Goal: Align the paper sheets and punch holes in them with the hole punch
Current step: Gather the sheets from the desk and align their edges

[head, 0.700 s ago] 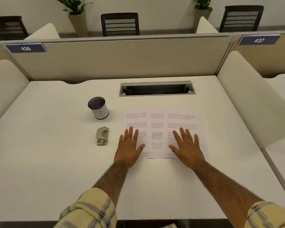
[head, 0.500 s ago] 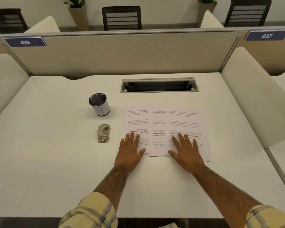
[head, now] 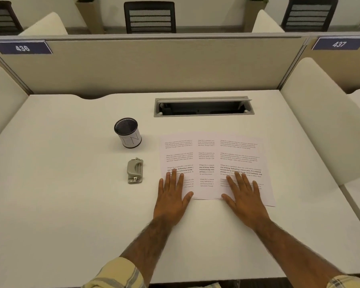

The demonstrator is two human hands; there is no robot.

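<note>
Three overlapping sheets [head: 212, 163] lie fanned on the tabletop [head: 71, 204], and we press our left hand [head: 172, 196] and right hand [head: 244, 198] flat, fingers spread, gripping nothing, likely to slide them together, with the punch [head: 135, 171] waiting just left.

Am seeing left hand [head: 170, 196] covering near-left corner of sheets [head: 213, 163], right hand [head: 245, 199] hiding lower text. Sheets overlapping, so am not telling exact count; print too small for reading fully. Sleeves [head: 121, 275] getting cropped by bottom edge. Punch [head: 135, 171] slot facing away, not showing.
</note>
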